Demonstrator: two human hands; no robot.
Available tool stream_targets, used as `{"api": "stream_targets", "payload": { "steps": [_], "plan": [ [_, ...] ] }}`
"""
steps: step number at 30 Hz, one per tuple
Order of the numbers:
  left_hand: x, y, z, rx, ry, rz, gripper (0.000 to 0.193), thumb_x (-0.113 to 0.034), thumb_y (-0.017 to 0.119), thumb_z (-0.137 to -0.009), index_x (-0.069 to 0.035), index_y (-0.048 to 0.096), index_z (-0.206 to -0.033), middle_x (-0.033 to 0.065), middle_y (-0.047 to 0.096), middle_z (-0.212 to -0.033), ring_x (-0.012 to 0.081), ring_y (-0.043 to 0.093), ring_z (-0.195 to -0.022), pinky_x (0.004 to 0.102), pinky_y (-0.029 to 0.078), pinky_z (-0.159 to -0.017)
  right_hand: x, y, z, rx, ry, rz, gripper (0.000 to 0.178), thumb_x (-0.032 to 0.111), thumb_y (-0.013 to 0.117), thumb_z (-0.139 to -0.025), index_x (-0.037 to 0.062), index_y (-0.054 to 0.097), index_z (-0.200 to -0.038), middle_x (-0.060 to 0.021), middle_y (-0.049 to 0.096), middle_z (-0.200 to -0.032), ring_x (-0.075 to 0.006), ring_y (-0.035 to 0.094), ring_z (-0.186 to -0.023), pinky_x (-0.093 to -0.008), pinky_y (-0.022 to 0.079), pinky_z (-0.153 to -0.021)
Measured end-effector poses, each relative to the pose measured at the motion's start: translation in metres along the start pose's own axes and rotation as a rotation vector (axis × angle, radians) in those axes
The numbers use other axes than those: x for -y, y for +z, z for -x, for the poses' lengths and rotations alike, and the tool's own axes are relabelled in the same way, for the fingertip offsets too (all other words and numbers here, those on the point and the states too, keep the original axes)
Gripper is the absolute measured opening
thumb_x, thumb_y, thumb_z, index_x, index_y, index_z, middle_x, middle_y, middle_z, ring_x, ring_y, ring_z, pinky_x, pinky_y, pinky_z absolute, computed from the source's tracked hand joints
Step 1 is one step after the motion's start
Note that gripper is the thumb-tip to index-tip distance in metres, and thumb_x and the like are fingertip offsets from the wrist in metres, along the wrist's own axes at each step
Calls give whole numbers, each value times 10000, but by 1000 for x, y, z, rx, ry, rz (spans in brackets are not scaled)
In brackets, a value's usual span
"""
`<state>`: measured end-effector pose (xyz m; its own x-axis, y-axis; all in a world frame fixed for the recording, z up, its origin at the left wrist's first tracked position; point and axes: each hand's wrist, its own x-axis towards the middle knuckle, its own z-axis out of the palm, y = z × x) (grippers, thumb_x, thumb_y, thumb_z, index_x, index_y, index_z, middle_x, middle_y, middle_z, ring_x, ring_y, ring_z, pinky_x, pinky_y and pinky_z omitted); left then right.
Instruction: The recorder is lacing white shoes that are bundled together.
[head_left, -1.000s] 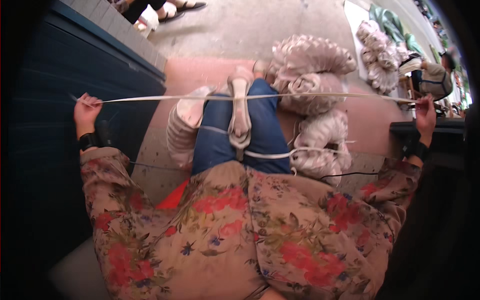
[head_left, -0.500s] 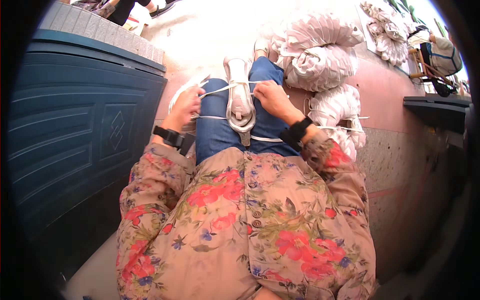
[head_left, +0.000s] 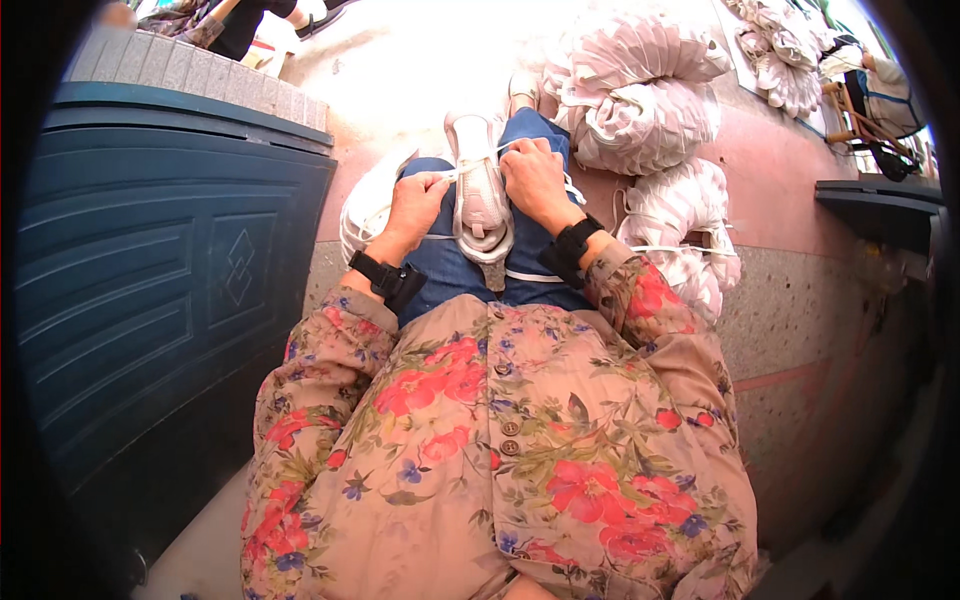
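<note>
A white shoe upper (head_left: 484,200) lies lengthwise between my thighs, its open collar toward me. My left hand (head_left: 416,207) is closed at the shoe's left edge, pinching a white shoelace (head_left: 452,176). On the other side my right hand (head_left: 537,180) is closed too, its fingertips at the lacing edge on the lace there. A grey, pointed piece (head_left: 494,275) juts from under the shoe's near end. White cord (head_left: 533,277) also crosses my blue jeans (head_left: 432,256) on both sides. The fingertips of my right hand are partly hidden.
Bundles of white shoe uppers (head_left: 648,125) are piled to my right, with a smaller bundle (head_left: 675,205) nearer. White laces (head_left: 368,212) hang beside my left knee. A dark blue panelled door (head_left: 180,240) stands close on the left. A chair (head_left: 850,120) is at the far right.
My left hand has moved right and inward to the shoe's edge, and the stretched lace has shortened. My right hand has shifted slightly up at its side.
</note>
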<state>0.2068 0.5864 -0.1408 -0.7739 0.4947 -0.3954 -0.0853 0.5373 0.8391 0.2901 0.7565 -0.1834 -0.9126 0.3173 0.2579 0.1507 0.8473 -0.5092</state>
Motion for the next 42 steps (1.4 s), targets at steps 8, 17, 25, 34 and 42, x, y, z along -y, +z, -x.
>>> {"api": "stream_targets", "payload": {
  "steps": [8, 17, 25, 34, 42],
  "plan": [
    [24, 4, -3, -17, 16, -39, 197, -123, 527, -815, 20, 603, -927, -4, 549, -684, 47, 444, -567, 182, 371, -517, -7, -7, -8, 167, -72, -32, 115, 121, 523, -688, 118, 628, -735, -43, 547, -862, -234, 469, -899, -398, 363, -713],
    [11, -2, -27, -308, 274, -513, 197, -169, 499, -801, -10, 613, -830, 189, 598, -751, 328, 578, -736, 375, 444, -659, 1, -12, -27, 269, -482, 272, 69, 118, 524, -690, 121, 566, -746, -10, 538, -724, -184, 518, -791, -331, 359, -697],
    [24, -2, 7, -193, 27, -67, 210, -185, 552, -782, -12, 629, -872, 103, 626, -705, 151, 584, -652, 276, 446, -611, 3, -10, -6, 4, -175, 152, 131, 232, 610, -676, 110, 580, -714, -33, 546, -748, -207, 499, -805, -351, 358, -668],
    [23, 11, -11, -286, 76, -272, 212, -194, 526, -796, -13, 619, -854, 126, 617, -730, 174, 592, -676, 291, 449, -633, 13, -5, -4, 33, -138, 156, 135, 224, 584, -707, 97, 600, -662, -49, 546, -734, -222, 495, -785, -358, 356, -666],
    [18, 10, -20, -234, 162, -374, 239, -225, 471, -796, -29, 602, -838, 180, 605, -799, 320, 581, -782, 391, 447, -691, 9, -3, -4, 60, -81, 104, 136, 218, 568, -730, 98, 616, -687, -58, 553, -742, -242, 503, -809, -380, 380, -687]
  ]
}}
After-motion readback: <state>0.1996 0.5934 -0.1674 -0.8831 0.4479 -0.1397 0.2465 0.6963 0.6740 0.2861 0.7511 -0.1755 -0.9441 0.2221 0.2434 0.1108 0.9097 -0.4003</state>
